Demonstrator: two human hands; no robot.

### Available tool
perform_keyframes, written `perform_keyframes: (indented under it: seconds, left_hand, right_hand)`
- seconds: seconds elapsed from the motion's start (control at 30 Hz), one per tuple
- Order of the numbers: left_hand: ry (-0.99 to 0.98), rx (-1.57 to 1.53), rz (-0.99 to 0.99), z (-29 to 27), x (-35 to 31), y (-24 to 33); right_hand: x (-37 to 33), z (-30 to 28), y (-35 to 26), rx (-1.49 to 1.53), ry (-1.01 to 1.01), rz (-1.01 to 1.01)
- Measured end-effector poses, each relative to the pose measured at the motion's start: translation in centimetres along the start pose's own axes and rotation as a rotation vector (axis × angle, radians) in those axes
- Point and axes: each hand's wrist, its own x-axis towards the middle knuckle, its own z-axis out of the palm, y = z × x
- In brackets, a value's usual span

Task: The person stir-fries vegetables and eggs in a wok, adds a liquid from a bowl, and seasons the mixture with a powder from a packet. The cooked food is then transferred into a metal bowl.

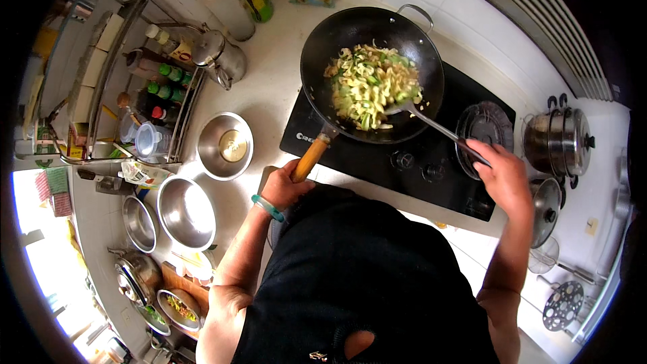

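Note:
A large black wok (323,74) stands over the left side of the black gas stove (411,175). Chopped pale green and yellowish vegetables (371,84) lie heaped in it. My left hand (284,187), with a green bangle at the wrist, is closed around the wok's wooden handle (311,159). In my right hand (502,178) is the dark grip of a metal spatula (438,125). The spatula's blade touches the near right edge of the vegetables and is partly hidden among them.
Left of the stove are a steel bowl (217,125) with a little liquid, a larger shiny bowl (176,195) and a metal kettle (229,61). A bottle rack (172,94) stands far left. On the right are a second burner (485,125) and a lidded steel pot (573,141).

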Motion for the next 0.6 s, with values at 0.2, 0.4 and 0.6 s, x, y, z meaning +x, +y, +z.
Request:
perform_keyframes:
  seconds: [0.2, 0.4, 0.6]
  left_hand:
    - [0.011, 0.046, 0.004, -0.4, -0.3, 0.9]
    - [0.005, 0.026, 0.040, -0.1, -0.2, 0.5]
    - [-0.004, 0.007, 0.026, -0.3, -0.3, 0.8]
  right_hand:
    - [1.5, 1.3, 1.5, 0.149, 0.132, -0.025]
    - [3.6, 2.7, 3.3, 0.387, 0.214, 0.075]
    - [2.3, 5.3, 2.7, 0.457, -0.008, 0.138]
